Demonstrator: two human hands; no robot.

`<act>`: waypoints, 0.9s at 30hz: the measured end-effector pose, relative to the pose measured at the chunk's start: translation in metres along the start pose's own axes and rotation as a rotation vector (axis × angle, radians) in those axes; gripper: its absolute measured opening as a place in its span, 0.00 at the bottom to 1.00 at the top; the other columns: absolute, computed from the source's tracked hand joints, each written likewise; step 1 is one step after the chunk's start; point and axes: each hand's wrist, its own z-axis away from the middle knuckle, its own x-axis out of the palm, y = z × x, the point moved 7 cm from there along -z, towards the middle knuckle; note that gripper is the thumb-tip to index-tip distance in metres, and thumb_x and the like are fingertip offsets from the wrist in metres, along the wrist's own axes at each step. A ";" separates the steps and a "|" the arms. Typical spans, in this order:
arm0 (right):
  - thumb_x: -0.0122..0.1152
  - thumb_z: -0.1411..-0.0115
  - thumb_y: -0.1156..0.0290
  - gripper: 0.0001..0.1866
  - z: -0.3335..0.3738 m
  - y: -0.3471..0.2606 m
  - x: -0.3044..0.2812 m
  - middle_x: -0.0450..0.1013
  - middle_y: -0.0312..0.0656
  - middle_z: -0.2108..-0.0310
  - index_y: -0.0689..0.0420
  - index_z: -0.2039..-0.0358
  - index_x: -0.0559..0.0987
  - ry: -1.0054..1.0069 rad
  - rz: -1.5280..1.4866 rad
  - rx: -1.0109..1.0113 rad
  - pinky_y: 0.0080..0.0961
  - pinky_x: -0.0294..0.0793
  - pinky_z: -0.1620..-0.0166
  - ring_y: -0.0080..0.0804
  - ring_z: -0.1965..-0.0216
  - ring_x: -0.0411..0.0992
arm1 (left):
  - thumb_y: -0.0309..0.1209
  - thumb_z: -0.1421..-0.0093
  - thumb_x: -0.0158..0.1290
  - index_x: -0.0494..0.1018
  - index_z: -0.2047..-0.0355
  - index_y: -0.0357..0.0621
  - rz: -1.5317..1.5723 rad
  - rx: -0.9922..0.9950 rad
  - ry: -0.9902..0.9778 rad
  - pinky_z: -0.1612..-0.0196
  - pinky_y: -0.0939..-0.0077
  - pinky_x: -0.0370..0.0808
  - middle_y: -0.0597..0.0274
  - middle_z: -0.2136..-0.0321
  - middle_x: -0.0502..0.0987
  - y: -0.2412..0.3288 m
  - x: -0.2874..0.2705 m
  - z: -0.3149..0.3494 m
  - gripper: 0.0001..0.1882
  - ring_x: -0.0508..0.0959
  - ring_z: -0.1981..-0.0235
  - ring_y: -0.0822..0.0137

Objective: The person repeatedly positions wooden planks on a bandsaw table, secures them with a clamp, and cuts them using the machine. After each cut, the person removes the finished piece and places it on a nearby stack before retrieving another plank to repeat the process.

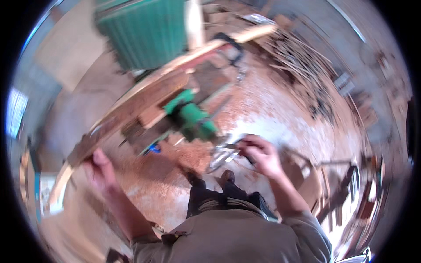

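Note:
A long brown wooden board (131, 103) slants from the lower left up towards the centre, beside a pale strip of wood (175, 63). Its near left end meets my left hand (101, 168), whose fingers curl against the edge; blur softens them. My right hand (262, 154), right of centre, is closed round a dark, narrow tool (234, 146) whose kind I cannot make out. Just beyond this hand, a shiny metal piece (219, 157) shows smeared. Between my hands stands a green machine part (193, 116) with wooden blocks next to it.
A green ribbed cabinet or bin (142, 33) rises at the far side. Reddish sawdust (153, 173) covers the floor round my shoes. Many thin wood offcuts (302, 65) are heaped at the far right. Boards and a rack (351, 188) stand at the near right.

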 end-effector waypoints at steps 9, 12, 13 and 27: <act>0.53 0.40 0.60 0.15 0.048 0.027 -0.057 0.70 0.36 0.59 0.54 0.57 0.66 0.010 -1.155 -0.064 0.35 0.72 0.57 0.29 0.56 0.69 | 0.30 0.44 0.55 0.60 0.48 0.39 -1.063 -0.386 -0.533 0.48 0.62 0.69 0.49 0.48 0.64 -0.319 0.072 0.143 0.25 0.66 0.47 0.56; 0.52 0.40 0.60 0.15 0.101 0.076 -0.161 0.71 0.36 0.61 0.53 0.57 0.67 0.191 -1.104 -0.119 0.33 0.75 0.62 0.27 0.56 0.70 | 0.27 0.45 0.55 0.58 0.48 0.37 -1.074 -0.747 -0.501 0.55 0.68 0.74 0.52 0.51 0.67 -0.396 0.028 0.216 0.26 0.69 0.51 0.61; 0.51 0.39 0.61 0.13 0.120 0.092 -0.194 0.71 0.35 0.62 0.53 0.58 0.68 0.292 -1.028 -0.136 0.29 0.76 0.66 0.25 0.59 0.70 | 0.29 0.44 0.54 0.58 0.47 0.37 -1.040 -0.768 -0.440 0.58 0.70 0.75 0.52 0.53 0.69 -0.421 0.037 0.241 0.26 0.73 0.55 0.61; 0.53 0.43 0.61 0.16 0.635 0.281 -0.578 0.72 0.45 0.75 0.63 0.64 0.70 1.890 -0.709 -0.011 0.29 0.72 0.80 0.34 0.79 0.71 | 0.29 0.38 0.45 0.62 0.50 0.39 -1.309 -1.473 -0.699 0.62 0.79 0.73 0.55 0.61 0.73 -0.654 0.073 0.410 0.17 0.76 0.63 0.67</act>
